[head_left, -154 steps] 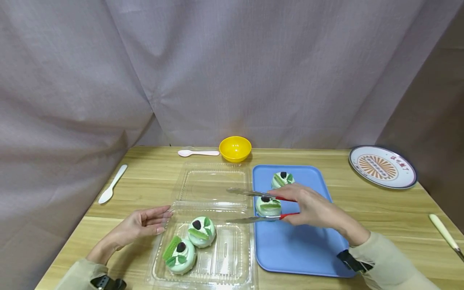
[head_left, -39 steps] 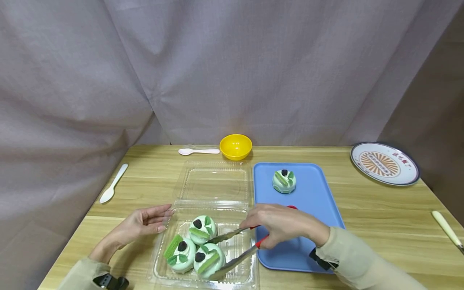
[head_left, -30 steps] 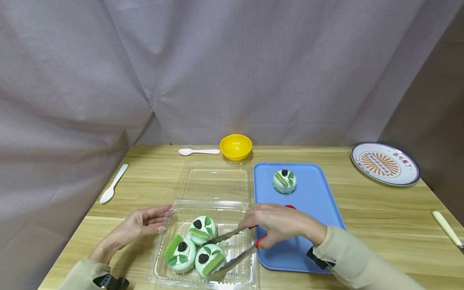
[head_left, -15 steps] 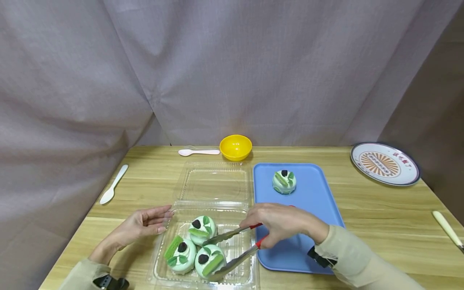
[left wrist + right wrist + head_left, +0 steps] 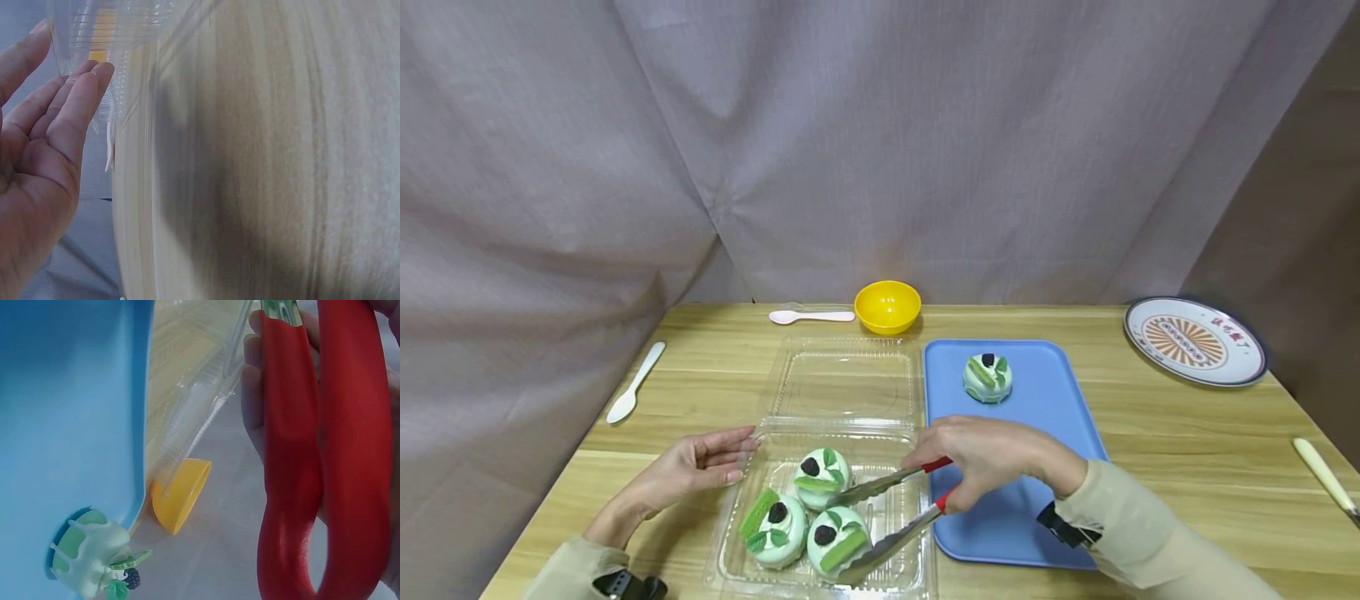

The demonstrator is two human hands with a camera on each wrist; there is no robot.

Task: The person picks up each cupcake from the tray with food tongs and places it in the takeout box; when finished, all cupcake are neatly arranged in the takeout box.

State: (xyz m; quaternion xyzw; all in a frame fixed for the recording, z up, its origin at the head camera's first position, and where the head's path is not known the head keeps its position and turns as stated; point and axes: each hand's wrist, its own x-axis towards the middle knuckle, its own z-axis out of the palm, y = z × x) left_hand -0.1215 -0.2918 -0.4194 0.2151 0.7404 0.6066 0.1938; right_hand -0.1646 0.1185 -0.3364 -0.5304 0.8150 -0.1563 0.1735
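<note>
My right hand (image 5: pixel 992 458) grips red-handled metal tongs (image 5: pixel 895 546) over a clear hinged plastic container (image 5: pixel 895 500). The tong arms stand spread at the right side of a pale green cake (image 5: pixel 838 546) topped with a blackberry, leaves and a green slice. Two similar cakes, a back cake (image 5: pixel 822 479) and a left cake (image 5: pixel 777 532), sit close against it in the container. My left hand (image 5: pixel 681 471) rests at the container's left rim, fingers extended; in the left wrist view the fingertips (image 5: pixel 103 75) meet the clear plastic.
A blue tray (image 5: pixel 1037 425) carrying one more cake (image 5: pixel 987 377) lies right of the container. Behind are a yellow bowl (image 5: pixel 887 307) and a pink spoon (image 5: pixel 811 317). A white spoon (image 5: pixel 636 382) lies left; a patterned plate (image 5: pixel 1195 342) and cream-handled utensil (image 5: pixel 1322 475) lie right.
Over five seconds, the tongs moved left from the tray, and a cake went from the tray into the container. During the last second, tongs and cake shifted only slightly. The left hand stayed put.
</note>
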